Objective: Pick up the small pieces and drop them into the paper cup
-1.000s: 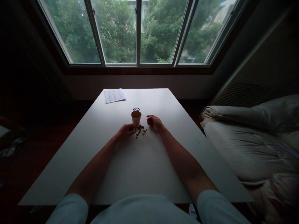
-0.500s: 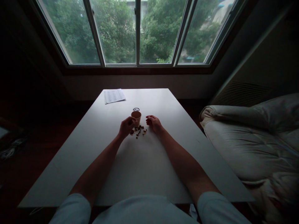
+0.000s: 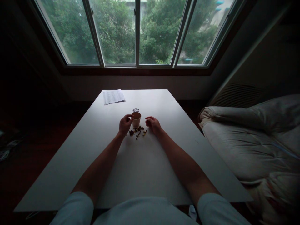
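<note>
A brown paper cup (image 3: 137, 122) stands upright near the middle of the white table (image 3: 140, 168). My left hand (image 3: 125, 124) is at the cup's left side, thumb and forefinger brought together by the rim. Whatever is between those fingertips is too small to make out. Small dark and yellowish pieces (image 3: 138, 132), perhaps dried bits of food or plant, lie scattered in front of the cup. To the right of the cup, my right hand (image 3: 153, 124) rests with fingers loosely bent and partly apart, nothing visible in it.
Behind the cup lies a round, dark-rimmed clear object (image 3: 136, 110), perhaps a lid. Printed papers (image 3: 114, 97) are at the table's far left corner. A pale cushioned seat (image 3: 234, 140) stands to the right, and a window (image 3: 138, 37) is beyond the table.
My left hand has moved from in front of the cup to its left side, uncovering more of the cup and the pieces. My right hand stays nearly where it was.
</note>
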The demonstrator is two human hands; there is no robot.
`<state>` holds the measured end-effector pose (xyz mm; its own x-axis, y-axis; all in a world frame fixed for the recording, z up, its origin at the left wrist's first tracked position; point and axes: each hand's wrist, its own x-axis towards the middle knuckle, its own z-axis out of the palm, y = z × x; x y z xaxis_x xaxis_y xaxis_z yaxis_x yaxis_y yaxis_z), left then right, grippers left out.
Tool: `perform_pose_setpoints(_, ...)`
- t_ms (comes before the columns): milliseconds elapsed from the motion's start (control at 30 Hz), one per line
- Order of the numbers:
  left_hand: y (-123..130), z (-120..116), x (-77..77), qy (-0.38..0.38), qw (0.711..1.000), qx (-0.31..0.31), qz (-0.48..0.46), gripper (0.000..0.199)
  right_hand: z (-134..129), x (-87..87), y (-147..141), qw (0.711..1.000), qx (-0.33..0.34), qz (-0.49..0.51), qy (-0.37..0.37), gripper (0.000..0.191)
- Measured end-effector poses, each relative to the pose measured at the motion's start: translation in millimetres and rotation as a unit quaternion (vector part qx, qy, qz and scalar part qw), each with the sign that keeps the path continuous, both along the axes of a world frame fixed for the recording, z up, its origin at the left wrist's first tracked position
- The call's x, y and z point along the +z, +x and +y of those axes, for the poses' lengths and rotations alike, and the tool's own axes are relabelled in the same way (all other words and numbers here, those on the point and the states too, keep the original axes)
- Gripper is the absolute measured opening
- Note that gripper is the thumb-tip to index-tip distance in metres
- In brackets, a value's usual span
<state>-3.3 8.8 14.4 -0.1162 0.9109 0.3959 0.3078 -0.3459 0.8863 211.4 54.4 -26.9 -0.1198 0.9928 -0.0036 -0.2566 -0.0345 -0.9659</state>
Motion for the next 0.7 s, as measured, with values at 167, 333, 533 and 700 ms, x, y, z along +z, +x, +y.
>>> perform_pose_setpoints(167, -7, 1, -3.9, 0.004, 1.0, 0.016, -0.002, 0.028, -8, -4.1, -10, 0.99, -0.022, -0.12, 0.07, 0.024)
perform_pose_setpoints(333, -29, 1, -16.0, -0.01, 0.998, 0.038, 0.041, 0.026, -26, 0.3, -21, 0.899, 0.005, -0.374, 0.227, 0.016)
perform_pose_setpoints(533, -43, -5, -29.9, -0.061, 0.973, 0.021, 0.22, 0.025, -37, 7.8, -27, 0.804, 0.041, -0.537, 0.253, 0.022)
perform_pose_setpoints(700, -37, -9, -32.1, -0.083, 0.954, -0.008, 0.287, 0.02, -41, 12.4, -28, 0.78, 0.051, -0.573, 0.246, 0.026)
